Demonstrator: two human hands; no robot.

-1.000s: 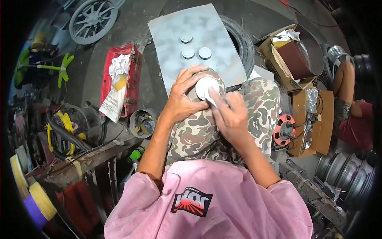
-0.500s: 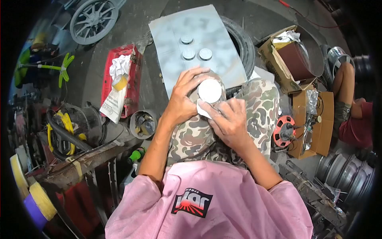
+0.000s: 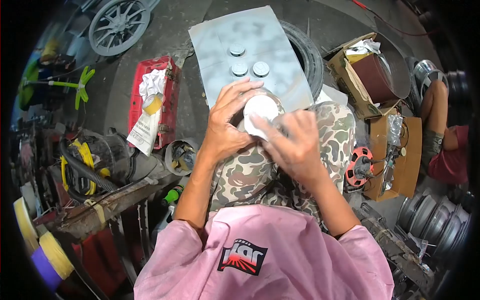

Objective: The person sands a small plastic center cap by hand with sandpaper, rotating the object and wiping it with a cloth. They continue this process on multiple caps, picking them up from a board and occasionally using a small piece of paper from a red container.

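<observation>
Nearest you, your pink shirt hangs in soft folds, its lower part cut off by the frame. Past it, your camouflage trousers cover both bent knees. Your right hand is smeared by motion blur; its fingers are bent and nearly closed, holding a thin white sheet against the white round cap. Whether the sheet is paper or cloth is hard to tell. The smooth, disc-like cap sits over your left knee, its near edge covered by the sheet. Your left hand curls in a half-open C, gripping around the cap. Beyond, a flat, mottled grey board bears three round grey caps and partly hides a black rubber tyre. Farthest, a spoked wheel is clipped at the top.
</observation>
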